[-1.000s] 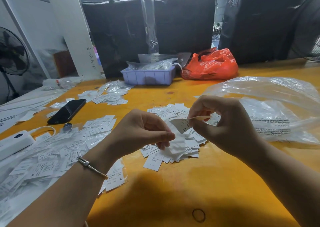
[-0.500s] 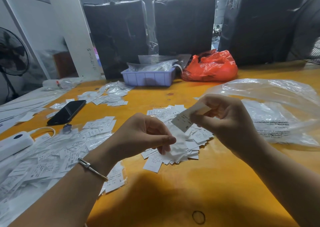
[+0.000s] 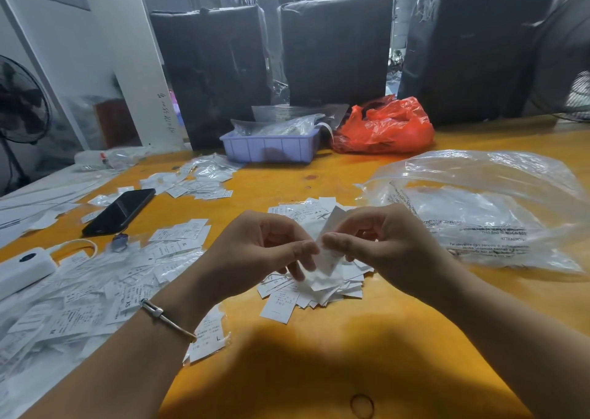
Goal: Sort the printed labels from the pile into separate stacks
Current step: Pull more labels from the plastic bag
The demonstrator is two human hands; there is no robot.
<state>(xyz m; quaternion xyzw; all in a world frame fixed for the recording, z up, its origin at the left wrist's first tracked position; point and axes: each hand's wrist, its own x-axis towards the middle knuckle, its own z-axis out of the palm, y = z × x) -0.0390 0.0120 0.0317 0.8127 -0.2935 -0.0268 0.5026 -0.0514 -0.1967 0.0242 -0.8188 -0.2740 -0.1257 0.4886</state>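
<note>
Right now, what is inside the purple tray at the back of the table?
The purple tray holds crumpled clear plastic bags rising above its rim. Whatever lies under them is covered.

I count two hands, the left hand [image 3: 255,252] and the right hand [image 3: 383,246], and three black-wrapped bundles [image 3: 335,48] behind the table. I see one phone [image 3: 119,211], one lavender tray [image 3: 271,145], one red plastic bag [image 3: 384,128], one large clear bag [image 3: 485,207] and one white power bank [image 3: 22,268]. The printed labels [image 3: 319,291] are too many for me to count.
</note>
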